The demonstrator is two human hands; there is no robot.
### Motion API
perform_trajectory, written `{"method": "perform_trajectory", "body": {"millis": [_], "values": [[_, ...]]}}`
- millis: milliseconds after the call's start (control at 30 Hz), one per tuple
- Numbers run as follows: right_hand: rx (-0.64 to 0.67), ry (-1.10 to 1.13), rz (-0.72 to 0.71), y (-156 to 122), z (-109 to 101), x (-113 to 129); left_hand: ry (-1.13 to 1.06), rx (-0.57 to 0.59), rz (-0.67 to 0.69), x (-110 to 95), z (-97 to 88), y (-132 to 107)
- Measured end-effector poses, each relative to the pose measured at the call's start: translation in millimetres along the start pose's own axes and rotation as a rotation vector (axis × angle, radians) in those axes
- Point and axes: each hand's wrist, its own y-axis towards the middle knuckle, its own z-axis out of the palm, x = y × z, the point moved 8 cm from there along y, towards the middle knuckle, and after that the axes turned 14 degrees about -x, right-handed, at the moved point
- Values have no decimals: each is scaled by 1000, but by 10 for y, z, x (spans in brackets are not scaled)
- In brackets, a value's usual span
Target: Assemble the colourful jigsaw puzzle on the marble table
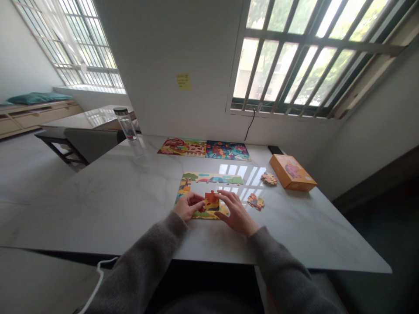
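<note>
In front of me an orange jigsaw puzzle piece (212,202) is raised over a partly assembled jigsaw puzzle (214,179) on the table. My left hand (190,206) pinches the piece by its left edge. Close to its right side is my right hand (234,210), thumb and fingers spread apart; whether a fingertip touches the piece I cannot tell. The puzzle's top, left and bottom borders show trees, hills and yellow ground, with white tabletop inside. Part of the bottom border is hidden behind my hands. A small group of loose puzzle pieces (255,201) lies right of my right hand.
Another pile of pieces (269,178) sits near an orange box (292,172), with a dark object (276,150) behind it. Two finished puzzles, a farm one (183,147) and a dark blue one (228,150), lie by the wall. A glass bottle (127,125) stands at back left.
</note>
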Motion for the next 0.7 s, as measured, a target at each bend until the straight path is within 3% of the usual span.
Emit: {"method": "perform_trajectory", "body": {"millis": [133, 200, 467, 700], "values": [[-9, 9, -36, 44, 68, 72, 18, 31, 7, -12, 28, -22], [-8, 8, -34, 37, 41, 18, 36, -9, 31, -47, 1, -19], [-12, -22, 137, -96, -134, -410, -4, -325, 176, -205, -359, 31], [22, -38, 118, -146, -39, -377, -203, -597, 330, -259, -738, 40]]}}
